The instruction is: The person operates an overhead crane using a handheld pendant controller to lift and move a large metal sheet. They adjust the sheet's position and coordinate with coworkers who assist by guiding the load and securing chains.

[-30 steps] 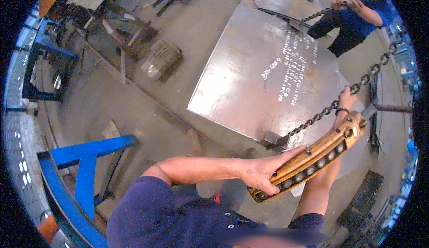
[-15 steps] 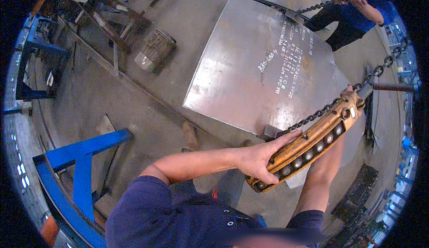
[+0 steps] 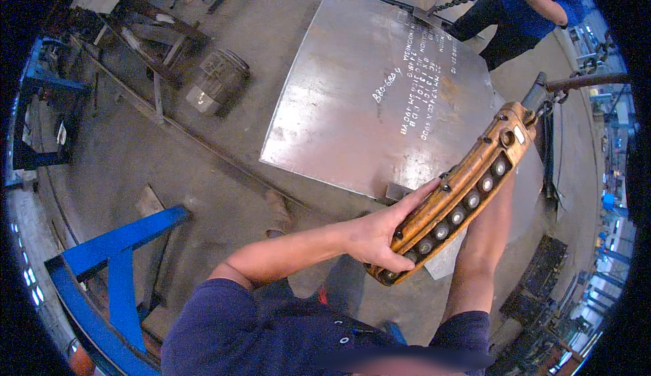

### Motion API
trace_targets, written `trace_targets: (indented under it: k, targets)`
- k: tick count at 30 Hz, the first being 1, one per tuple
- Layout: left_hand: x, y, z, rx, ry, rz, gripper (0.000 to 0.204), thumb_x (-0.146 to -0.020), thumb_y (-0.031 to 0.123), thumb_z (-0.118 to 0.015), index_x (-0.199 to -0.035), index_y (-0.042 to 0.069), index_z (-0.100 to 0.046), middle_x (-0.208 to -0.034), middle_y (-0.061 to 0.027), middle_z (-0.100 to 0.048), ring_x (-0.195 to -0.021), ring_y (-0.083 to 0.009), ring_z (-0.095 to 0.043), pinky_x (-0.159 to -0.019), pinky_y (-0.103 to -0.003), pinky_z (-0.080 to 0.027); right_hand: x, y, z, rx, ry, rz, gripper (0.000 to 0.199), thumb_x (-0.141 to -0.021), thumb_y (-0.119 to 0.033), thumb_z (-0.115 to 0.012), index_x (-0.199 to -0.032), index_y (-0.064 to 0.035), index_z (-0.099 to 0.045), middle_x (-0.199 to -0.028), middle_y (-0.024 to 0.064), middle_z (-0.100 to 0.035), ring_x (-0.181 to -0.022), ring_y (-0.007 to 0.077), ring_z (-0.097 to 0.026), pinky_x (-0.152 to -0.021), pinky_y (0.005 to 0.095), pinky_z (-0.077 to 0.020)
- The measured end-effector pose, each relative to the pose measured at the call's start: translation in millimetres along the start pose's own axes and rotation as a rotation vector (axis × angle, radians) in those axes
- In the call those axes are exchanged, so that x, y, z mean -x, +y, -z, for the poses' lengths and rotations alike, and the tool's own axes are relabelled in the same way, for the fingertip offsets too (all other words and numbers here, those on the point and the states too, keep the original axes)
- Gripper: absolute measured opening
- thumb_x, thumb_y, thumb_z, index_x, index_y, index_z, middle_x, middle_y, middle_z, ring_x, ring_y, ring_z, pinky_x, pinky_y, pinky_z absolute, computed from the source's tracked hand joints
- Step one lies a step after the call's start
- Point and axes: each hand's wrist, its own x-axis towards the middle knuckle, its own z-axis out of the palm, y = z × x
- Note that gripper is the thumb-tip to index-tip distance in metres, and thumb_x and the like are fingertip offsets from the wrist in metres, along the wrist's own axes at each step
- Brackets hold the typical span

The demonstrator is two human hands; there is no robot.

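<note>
My left hand [image 3: 376, 240] is wrapped round the lower end of a yellow crane pendant control [image 3: 461, 189], which has a row of round buttons along its face. Its thumb and fingers lie on opposite sides of the casing. My right forearm [image 3: 485, 240] reaches up behind the pendant, and the hand and fingers on that side are hidden by it. Beyond the pendant spreads a large grey steel plate [image 3: 339, 105] with white writing. A small metal block, perhaps a clamp [image 3: 398, 191], sits at its near edge. A grey sleeve [image 3: 536, 92] leaves the pendant's top.
At the far right a co-worker [image 3: 525, 20] grips a dark chain [image 3: 458, 2] that runs to the plate's far edge. Another chain [image 3: 597, 57] hangs at the right. A blue steel frame [image 3: 125, 267] stands near left, a cylindrical metal part [image 3: 217, 81] farther off.
The pendant has swung a little left and stands steeper, with my left hand still on it. The chain formerly seen along its side is now hidden. The plate appears shifted left in view.
</note>
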Motion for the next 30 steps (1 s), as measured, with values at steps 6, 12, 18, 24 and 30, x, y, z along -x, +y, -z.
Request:
trace_targets:
  k: [6,12,18,24,30]
  targets:
    - [-5,2,-9,0.043,-0.010,-0.050,0.119,-0.070,0.002,-0.072,-0.153,0.006,0.013,-0.156,-0.0138,-0.019,-0.142,-0.0189,-0.023,-0.114,-0.033,-0.023,4,-17,5,-0.031,-0.023,0.001,0.020,-0.086,-0.017,-0.057,-0.071,-0.0032,-0.053,-0.055,0.0047,-0.051,-0.044,0.0148,-0.049,-0.041,0.0312,-0.0389]
    - [-3,12,-3,-0.060,0.000,-0.011,0.117,-0.068,0.006,-0.073,-0.151,-0.003,0.009,-0.155,-0.0196,-0.019,-0.144,-0.0205,-0.018,-0.117,-0.033,-0.017,10,-37,-3,-0.041,-0.062,-0.005,0.019,-0.086,-0.016,-0.057,-0.072,-0.0033,-0.053,-0.056,0.0047,-0.051,-0.044,0.0147,-0.049,-0.041,0.0310,-0.0388]
    - [-1,20,4,-0.045,-0.022,-0.053,0.117,-0.071,0.000,-0.071,-0.153,0.005,0.012,-0.154,-0.0155,-0.025,-0.140,-0.0189,-0.028,-0.114,-0.032,-0.026,25,-73,-19,-0.244,-0.099,-0.053,0.018,-0.086,-0.014,-0.057,-0.072,-0.0033,-0.053,-0.057,0.0049,-0.051,-0.045,0.0143,-0.049,-0.041,0.0304,-0.0384]
    - [0,23,4,0.071,0.020,0.023,0.117,-0.069,0.005,-0.076,-0.153,0.003,0.006,-0.152,-0.0161,-0.029,-0.137,-0.0188,-0.033,-0.113,-0.032,-0.028,41,-105,-30,-0.405,-0.256,-0.052,0.017,-0.086,-0.015,-0.059,-0.076,-0.0024,-0.055,-0.061,0.0033,-0.051,-0.045,0.0138,-0.049,-0.041,0.0296,-0.0398]
    - [2,24,-1,-0.041,0.101,-0.055,0.115,-0.069,0.006,-0.077,-0.154,0.002,-0.001,-0.151,-0.0157,-0.033,-0.137,-0.0202,-0.035,-0.113,-0.033,-0.028,37,-97,-35,-0.480,-0.303,-0.150,0.010,-0.087,-0.012,-0.058,-0.084,-0.0024,-0.057,-0.062,0.0037,-0.051,-0.044,0.0133,-0.046,-0.040,0.0301,-0.0376]
